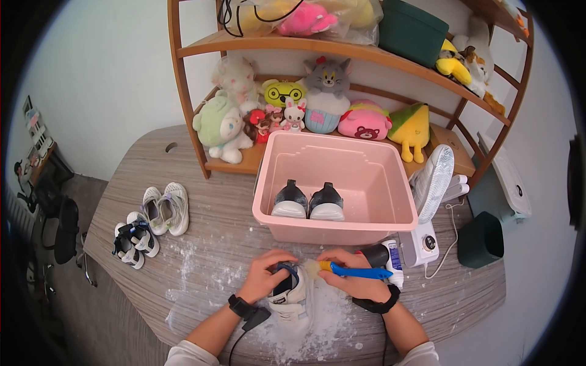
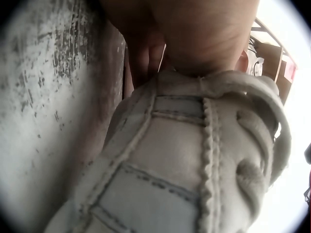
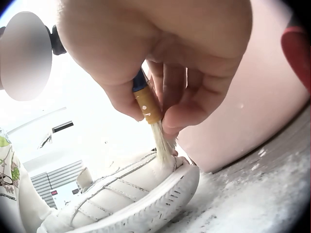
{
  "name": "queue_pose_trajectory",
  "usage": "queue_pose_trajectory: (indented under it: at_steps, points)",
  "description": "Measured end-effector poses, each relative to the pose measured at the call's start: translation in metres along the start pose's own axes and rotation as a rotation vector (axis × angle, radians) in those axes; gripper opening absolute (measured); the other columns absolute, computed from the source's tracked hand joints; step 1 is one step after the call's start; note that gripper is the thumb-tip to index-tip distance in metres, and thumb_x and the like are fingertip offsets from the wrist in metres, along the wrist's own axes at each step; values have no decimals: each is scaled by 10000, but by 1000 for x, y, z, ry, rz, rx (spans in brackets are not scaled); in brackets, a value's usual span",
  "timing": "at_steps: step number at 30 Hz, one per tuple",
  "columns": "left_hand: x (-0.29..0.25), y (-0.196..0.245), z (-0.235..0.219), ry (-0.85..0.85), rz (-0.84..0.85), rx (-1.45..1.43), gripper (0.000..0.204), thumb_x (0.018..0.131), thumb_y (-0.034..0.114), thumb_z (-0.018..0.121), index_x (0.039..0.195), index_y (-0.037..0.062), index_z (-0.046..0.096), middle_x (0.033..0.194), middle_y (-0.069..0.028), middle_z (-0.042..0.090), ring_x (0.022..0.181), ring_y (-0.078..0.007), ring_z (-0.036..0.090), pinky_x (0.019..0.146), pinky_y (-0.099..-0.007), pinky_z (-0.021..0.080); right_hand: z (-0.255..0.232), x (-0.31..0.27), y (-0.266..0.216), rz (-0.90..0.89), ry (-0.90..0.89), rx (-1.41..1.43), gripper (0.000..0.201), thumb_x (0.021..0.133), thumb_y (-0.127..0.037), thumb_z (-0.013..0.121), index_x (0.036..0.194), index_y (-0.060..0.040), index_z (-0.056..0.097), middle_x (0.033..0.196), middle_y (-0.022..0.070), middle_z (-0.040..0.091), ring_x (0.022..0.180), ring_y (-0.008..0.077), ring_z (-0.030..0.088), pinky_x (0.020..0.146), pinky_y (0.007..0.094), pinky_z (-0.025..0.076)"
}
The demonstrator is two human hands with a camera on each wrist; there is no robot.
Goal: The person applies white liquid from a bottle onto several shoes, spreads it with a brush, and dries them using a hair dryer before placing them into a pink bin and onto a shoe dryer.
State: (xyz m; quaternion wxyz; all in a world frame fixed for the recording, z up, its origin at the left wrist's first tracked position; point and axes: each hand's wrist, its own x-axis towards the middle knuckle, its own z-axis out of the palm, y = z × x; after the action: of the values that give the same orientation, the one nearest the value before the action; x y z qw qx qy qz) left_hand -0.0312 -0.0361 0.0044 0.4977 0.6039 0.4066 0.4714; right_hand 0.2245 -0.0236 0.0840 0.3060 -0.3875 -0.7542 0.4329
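A small white shoe (image 1: 290,308) stands on the table, its toe toward the person. My left hand (image 1: 268,274) grips it by the heel end, the thumb reaching into the opening. Laces and stitched side panels of the shoe (image 2: 170,150) fill the left wrist view. Between fingers and thumb, my right hand (image 1: 348,279) pinches a paintbrush (image 1: 360,272) with a blue handle and a yellow collar. In the right wrist view, the pale bristles (image 3: 164,145) press against the shoe's upper near the heel, just above the sole.
White powder (image 1: 329,329) is spread around the shoe. Behind it stands a pink bin (image 1: 336,232) with dark shoes inside. Two pairs of small shoes (image 1: 174,207) sit at left. A white tube (image 1: 394,262), a shoe dryer (image 1: 421,244) and a green bin (image 1: 481,241) stand at right.
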Motion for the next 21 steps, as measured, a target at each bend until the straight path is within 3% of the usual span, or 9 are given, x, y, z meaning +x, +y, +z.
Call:
queue_pose_trajectory:
  at_steps: [2, 3, 4, 8, 13, 15, 21]
  points:
    - [-1, -4, 5, 12, -76, -163, 348, 824, -95, 627, 1160, -13, 670, 1207, -98, 666, 1085, -181, 643, 952, -308, 518, 2, -1, -3, 8, 53, 33, 306, 888, -128, 796, 1156, -24, 687, 951, 113, 706, 796, 212, 666, 719, 317, 528]
    - [0, -6, 6, 24, -145, -323, 349, 844, -106, 636, 1181, -13, 635, 1228, -89, 650, 1099, -161, 631, 956, -302, 517, 4, -1, 1, -123, 108, -20, 316, 880, -108, 804, 1161, -18, 690, 980, 122, 712, 829, 222, 673, 735, 316, 535]
    - [0, -10, 6, 24, -142, -322, 349, 844, -106, 636, 1181, -13, 635, 1228, -89, 650, 1099, -161, 631, 956, -302, 517, 6, 0, 4, -256, 163, -73, 326, 872, -89, 812, 1166, -13, 693, 1010, 131, 718, 861, 233, 681, 751, 315, 542]
    - [-1, -19, 3, 4, -141, -262, 334, 869, -92, 675, 1177, -3, 584, 1198, -81, 642, 1099, -139, 627, 951, -298, 520, 16, 6, 15, -286, 203, -88, 340, 829, -67, 840, 1144, -21, 721, 1080, 107, 738, 954, 260, 701, 833, 329, 553]
    - [-3, -31, 1, -31, -104, -125, 308, 877, -75, 687, 1164, -6, 598, 1166, -82, 658, 1064, -145, 648, 939, -300, 530, 23, 5, 24, -221, 59, 23, 314, 814, -70, 845, 1102, -2, 741, 1126, 133, 753, 1030, 307, 706, 909, 377, 548]
    - [-2, -28, 1, -25, -111, -33, 273, 896, -38, 698, 1158, -17, 627, 1111, -95, 697, 1043, -146, 673, 927, -305, 549, 16, 5, 20, -207, 24, 34, 318, 813, -80, 849, 1101, -2, 741, 1100, 135, 754, 1020, 306, 707, 900, 376, 549]
    - [0, -26, 2, -34, -132, -29, 326, 884, -72, 626, 1201, -5, 663, 1154, -98, 715, 1050, -164, 682, 929, -304, 547, -1, 1, 10, -217, -133, -34, 284, 820, -115, 852, 1063, -14, 746, 1011, 129, 755, 935, 318, 711, 849, 377, 551]
